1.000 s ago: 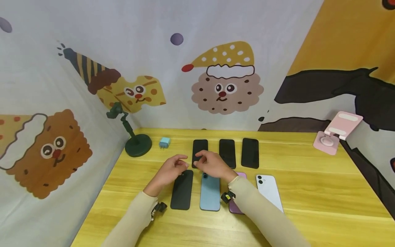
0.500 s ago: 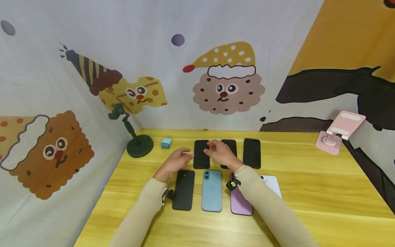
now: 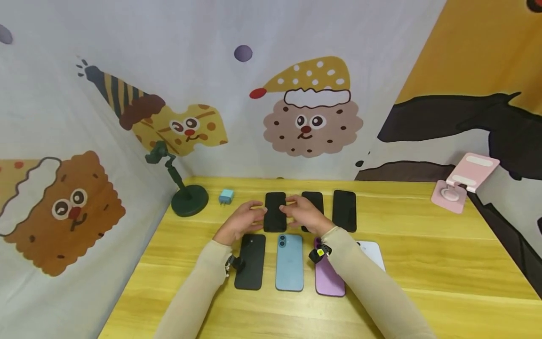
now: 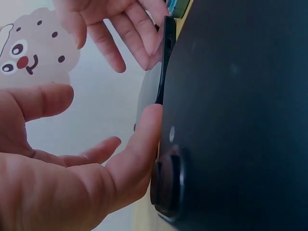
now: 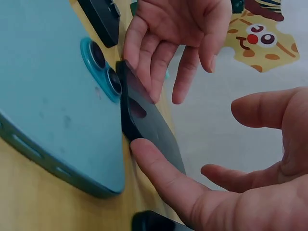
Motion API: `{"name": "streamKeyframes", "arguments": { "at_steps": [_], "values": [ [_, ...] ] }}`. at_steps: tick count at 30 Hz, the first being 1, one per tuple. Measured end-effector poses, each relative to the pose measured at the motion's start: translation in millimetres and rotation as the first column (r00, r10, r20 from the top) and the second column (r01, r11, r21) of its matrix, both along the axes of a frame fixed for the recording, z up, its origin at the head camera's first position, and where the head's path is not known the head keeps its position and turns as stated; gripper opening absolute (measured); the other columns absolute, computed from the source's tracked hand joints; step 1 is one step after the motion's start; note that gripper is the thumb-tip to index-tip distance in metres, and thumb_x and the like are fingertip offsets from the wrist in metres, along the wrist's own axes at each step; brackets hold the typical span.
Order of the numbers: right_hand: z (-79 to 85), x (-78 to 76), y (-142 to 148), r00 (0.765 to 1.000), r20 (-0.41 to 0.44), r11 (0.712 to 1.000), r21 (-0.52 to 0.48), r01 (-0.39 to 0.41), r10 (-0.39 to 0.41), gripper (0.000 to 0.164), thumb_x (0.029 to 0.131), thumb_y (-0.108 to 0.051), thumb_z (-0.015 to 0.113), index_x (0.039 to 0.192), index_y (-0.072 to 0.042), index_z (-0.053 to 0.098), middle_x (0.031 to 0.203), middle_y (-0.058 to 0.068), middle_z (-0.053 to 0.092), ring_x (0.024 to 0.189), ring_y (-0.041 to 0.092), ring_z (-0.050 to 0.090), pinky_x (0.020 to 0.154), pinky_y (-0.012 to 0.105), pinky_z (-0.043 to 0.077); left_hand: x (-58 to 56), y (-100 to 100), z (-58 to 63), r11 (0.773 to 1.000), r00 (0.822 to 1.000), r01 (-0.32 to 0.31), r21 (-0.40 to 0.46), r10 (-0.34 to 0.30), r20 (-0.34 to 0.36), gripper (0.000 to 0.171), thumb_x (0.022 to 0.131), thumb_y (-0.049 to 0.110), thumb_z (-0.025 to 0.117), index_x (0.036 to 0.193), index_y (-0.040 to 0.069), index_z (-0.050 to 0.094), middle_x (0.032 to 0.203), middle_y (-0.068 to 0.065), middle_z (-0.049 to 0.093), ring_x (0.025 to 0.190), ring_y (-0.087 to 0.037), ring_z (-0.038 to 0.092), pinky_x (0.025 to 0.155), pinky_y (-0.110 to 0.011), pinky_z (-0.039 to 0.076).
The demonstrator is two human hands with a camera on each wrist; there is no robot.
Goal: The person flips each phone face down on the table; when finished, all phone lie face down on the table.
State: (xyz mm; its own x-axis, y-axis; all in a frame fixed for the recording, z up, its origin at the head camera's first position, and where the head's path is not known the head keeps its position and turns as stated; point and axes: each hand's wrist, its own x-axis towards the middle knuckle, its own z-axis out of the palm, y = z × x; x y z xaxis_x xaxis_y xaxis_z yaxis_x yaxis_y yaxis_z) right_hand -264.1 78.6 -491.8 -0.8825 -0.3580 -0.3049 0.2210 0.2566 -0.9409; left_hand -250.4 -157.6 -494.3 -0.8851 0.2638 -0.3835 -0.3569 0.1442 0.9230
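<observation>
A black phone (image 3: 275, 214) lies screen up at the left of the back row, between my two hands. My left hand (image 3: 242, 221) is at its left edge and my right hand (image 3: 306, 214) at its right edge. In the right wrist view, the right hand's lowest finger (image 5: 159, 163) meets the rim of this phone (image 5: 156, 127), while the left hand's fingertips lie along the opposite side. Neither hand wraps round it; thumbs stay raised and apart. Part of a second black phone (image 3: 314, 200) is covered by the right hand.
Nearer me lie a black phone (image 3: 250, 262), a blue phone (image 3: 290, 263), a purple phone (image 3: 330, 278) and a white phone (image 3: 372, 254), backs up. Another black phone (image 3: 344, 211) is right of the hands. A green stand (image 3: 189, 200), blue charger (image 3: 226, 196) and pink stand (image 3: 450, 195) stand around.
Both hands have moved from above the front row to the back-left black phone. The right hand shifted back and rightward, then lowered, and fingertips now reach the phone's two sides.
</observation>
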Motion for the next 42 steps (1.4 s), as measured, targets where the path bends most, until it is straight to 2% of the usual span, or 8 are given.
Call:
{"name": "streamKeyframes", "arguments": {
  "at_steps": [6, 13, 18, 20, 23, 29, 36, 42],
  "values": [
    [-1.9, 1.8, -1, 1.000, 0.021, 0.994, -0.109, 0.019, -0.017, 0.071, 0.106, -0.026, 0.066, 0.162, -0.001, 0.032, 0.152, 0.024, 0.051, 0.141, 0.042, 0.053, 0.096, 0.051, 0.062, -3.5, 1, 0.8, 0.999, 0.999, -0.050, -0.018, 0.050, 0.002, 0.061, 0.108, 0.024, 0.061, 0.162, 0.008, 0.038, 0.155, -0.021, 0.051, 0.138, -0.036, 0.058, 0.102, -0.046, 0.060],
    [-7.2, -0.4, -5, 0.999, -0.008, 0.995, -0.089, 0.041, -0.042, 0.069, 0.105, -0.023, 0.068, 0.162, -0.001, 0.034, 0.152, 0.025, 0.051, 0.133, 0.041, 0.061, 0.091, 0.049, 0.064, -4.1, 3, -2.6, 0.997, 0.997, -0.075, -0.026, 0.075, -0.015, 0.068, 0.106, 0.020, 0.064, 0.164, 0.006, 0.032, 0.152, -0.022, 0.055, 0.132, -0.036, 0.063, 0.106, -0.051, 0.056],
    [-7.9, 2.7, -11, 0.999, -0.042, 0.999, -0.031, 0.028, -0.029, 0.065, 0.106, -0.023, 0.067, 0.161, -0.004, 0.038, 0.155, 0.027, 0.048, 0.132, 0.042, 0.062, 0.088, 0.046, 0.065, -3.7, 1, -5.9, 0.995, 0.995, -0.101, -0.008, 0.101, -0.025, 0.068, 0.105, 0.014, 0.065, 0.163, -0.001, 0.032, 0.160, -0.025, 0.046, 0.133, -0.039, 0.061, 0.108, -0.053, 0.055],
    [-7.9, 4.6, -13, 0.998, -0.062, 1.000, 0.009, 0.024, -0.023, 0.064, 0.106, -0.024, 0.067, 0.160, -0.006, 0.040, 0.155, 0.026, 0.049, 0.131, 0.041, 0.063, 0.086, 0.044, 0.065, -3.6, 0, -7.2, 0.996, 0.995, -0.094, -0.003, 0.094, -0.025, 0.067, 0.105, 0.011, 0.063, 0.163, -0.001, 0.033, 0.162, -0.026, 0.042, 0.133, -0.040, 0.061, 0.106, -0.050, 0.056],
    [-7.3, 6.1, -14, 0.997, -0.080, 0.998, 0.052, 0.019, -0.015, 0.063, 0.106, -0.027, 0.068, 0.160, -0.009, 0.042, 0.154, 0.024, 0.051, 0.126, 0.037, 0.066, 0.086, 0.042, 0.066, -4.2, 0, -7.6, 0.997, 0.997, -0.075, 0.022, 0.075, -0.024, 0.064, 0.105, 0.005, 0.061, 0.163, -0.002, 0.033, 0.159, -0.026, 0.044, 0.132, -0.040, 0.062, 0.101, -0.045, 0.060],
    [-6.1, 4.5, -15, 0.997, -0.080, 1.000, 0.026, 0.007, -0.005, 0.061, 0.106, -0.026, 0.067, 0.160, -0.010, 0.042, 0.147, 0.021, 0.058, 0.115, 0.033, 0.072, 0.088, 0.042, 0.065, -3.4, 0, -1.7, 0.996, 0.998, -0.044, 0.084, 0.047, -0.036, 0.061, 0.105, -0.003, 0.057, 0.162, -0.002, 0.035, 0.145, -0.027, 0.053, 0.129, -0.040, 0.064, 0.103, -0.045, 0.059],
    [-5.3, 0.6, -15, 0.997, -0.078, 1.000, 0.005, -0.007, 0.008, 0.061, 0.107, -0.029, 0.065, 0.160, -0.008, 0.042, 0.141, 0.021, 0.063, 0.117, 0.031, 0.071, 0.091, 0.043, 0.064, -0.7, -1, 4.8, 0.996, 0.998, 0.003, 0.089, 0.003, -0.067, 0.064, 0.106, 0.001, 0.059, 0.163, 0.009, 0.034, 0.152, -0.025, 0.052, 0.133, -0.040, 0.062, 0.106, -0.047, 0.056],
    [-6.1, -4.3, -16, 0.996, -0.079, 0.998, -0.063, 0.028, -0.033, 0.068, 0.108, -0.030, 0.064, 0.165, -0.011, 0.033, 0.133, 0.022, 0.066, 0.108, 0.032, 0.075, 0.090, 0.046, 0.065, -1.2, 2, 7.5, 0.990, 0.998, 0.066, 0.128, -0.062, -0.032, 0.067, 0.107, 0.009, 0.062, 0.166, 0.021, 0.032, 0.157, -0.020, 0.049, 0.134, -0.040, 0.062, 0.098, -0.050, 0.061]
  ]
}}
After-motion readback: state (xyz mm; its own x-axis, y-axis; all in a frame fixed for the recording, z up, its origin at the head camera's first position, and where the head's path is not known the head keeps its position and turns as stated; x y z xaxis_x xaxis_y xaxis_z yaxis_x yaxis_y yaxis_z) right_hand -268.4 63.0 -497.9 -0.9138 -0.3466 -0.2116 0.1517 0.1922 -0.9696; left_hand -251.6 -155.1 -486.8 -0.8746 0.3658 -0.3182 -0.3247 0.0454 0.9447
